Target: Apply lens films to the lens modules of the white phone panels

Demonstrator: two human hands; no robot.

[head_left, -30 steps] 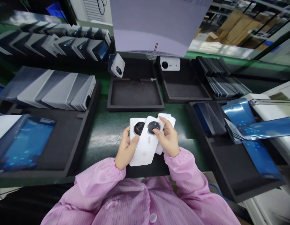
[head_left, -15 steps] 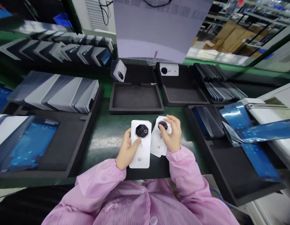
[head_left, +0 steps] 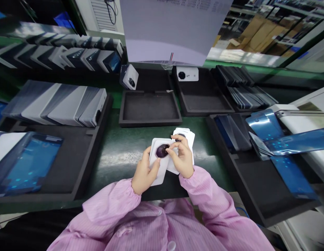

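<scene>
My left hand (head_left: 145, 170) grips a white phone back panel (head_left: 157, 175) by its left side, thumb on the front. The panel tilts a little and carries a black octagonal camera piece (head_left: 162, 151) near its top. My right hand (head_left: 182, 156) has thumb and fingertips drawn together at that piece's right edge; whatever is pinched there is too small to make out. Under and behind the right hand, a loose stack of similar white panels (head_left: 190, 136) lies on the green table (head_left: 117, 146), its camera area partly covered by the fingers.
Black trays (head_left: 150, 122) stand beyond my hands, one holding a white panel (head_left: 191, 74). At left, another tray (head_left: 80, 153) bears stacked panels and a blue-filmed sheet (head_left: 33, 164). Blue-filmed sheets (head_left: 295, 174) lie across the right tray (head_left: 245, 181). A large pale panel (head_left: 172, 31) rises behind.
My right hand has moved left from the stack to the camera piece on the held panel. That panel has tilted, and its camera piece now looks darker.
</scene>
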